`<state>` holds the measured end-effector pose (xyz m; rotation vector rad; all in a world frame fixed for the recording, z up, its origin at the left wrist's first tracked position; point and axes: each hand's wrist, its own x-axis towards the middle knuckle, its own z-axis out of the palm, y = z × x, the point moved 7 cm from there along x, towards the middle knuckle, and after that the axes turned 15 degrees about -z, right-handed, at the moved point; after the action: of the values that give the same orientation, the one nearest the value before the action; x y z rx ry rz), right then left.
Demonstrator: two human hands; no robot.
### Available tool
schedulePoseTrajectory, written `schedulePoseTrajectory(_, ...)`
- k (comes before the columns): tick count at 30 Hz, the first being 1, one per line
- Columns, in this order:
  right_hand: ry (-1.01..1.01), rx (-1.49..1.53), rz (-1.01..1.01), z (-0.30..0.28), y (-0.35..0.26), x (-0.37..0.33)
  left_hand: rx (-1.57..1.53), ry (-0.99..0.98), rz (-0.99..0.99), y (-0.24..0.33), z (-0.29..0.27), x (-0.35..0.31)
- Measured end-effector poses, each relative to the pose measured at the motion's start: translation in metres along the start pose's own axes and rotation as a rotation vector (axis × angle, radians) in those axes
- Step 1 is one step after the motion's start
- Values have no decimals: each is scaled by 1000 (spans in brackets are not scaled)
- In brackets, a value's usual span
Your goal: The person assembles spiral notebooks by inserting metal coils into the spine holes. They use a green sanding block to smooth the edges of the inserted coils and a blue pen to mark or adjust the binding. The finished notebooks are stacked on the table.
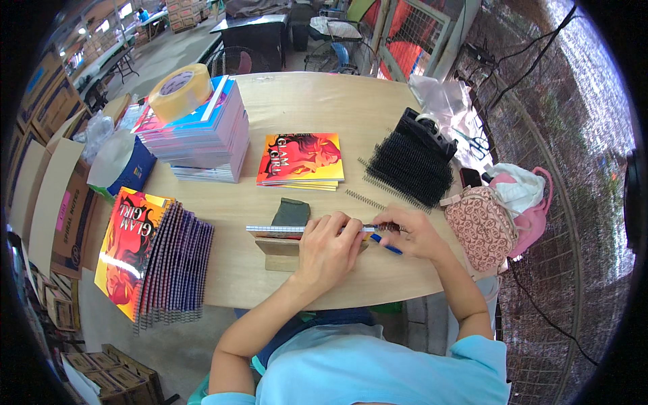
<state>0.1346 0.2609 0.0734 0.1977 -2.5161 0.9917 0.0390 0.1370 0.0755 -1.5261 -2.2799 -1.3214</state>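
My left hand (329,248) presses its fingers over the top of a notebook (266,231), which stands on its edge against a small wooden stand (280,260). At the notebook's right end, my right hand (413,233) pinches a dark spiral coil (389,227) lined up with the notebook's upper edge. A blue pen-like tool (388,246) lies just under the right fingers. Behind the notebook is a dark green flat piece (291,211). Farther back rests a short pile of red and yellow booklets (301,160). One loose coil (365,199) lies near the right hand.
A tall stack of booklets (212,145) carries a tape roll (179,92). Coil-bound notebooks (145,250) lean at the left edge. At right are a heap of black coils (407,165), scissors (478,146), a phone (470,177) and a patterned pouch (480,226). Cardboard boxes (57,209) stand left.
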Motion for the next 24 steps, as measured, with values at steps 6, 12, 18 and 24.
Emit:
schedulePoseTrajectory(6, 29, -126, -81, 8, 3, -5, -15, 13, -4, 0, 0, -1)
schedulePoseTrajectory(12, 69, -116, 98, 8, -3, -4, -50, 21, 20, -3, -2, -1)
schedulePoseTrajectory(18, -138, -353, -75, 21, -23, 12, -44, 4, 65, -13, -9, -8)
schedulePoseTrajectory(24, 124, -3, 49, -2, 25, 43, 91, 10, 108, 5, -18, -15)
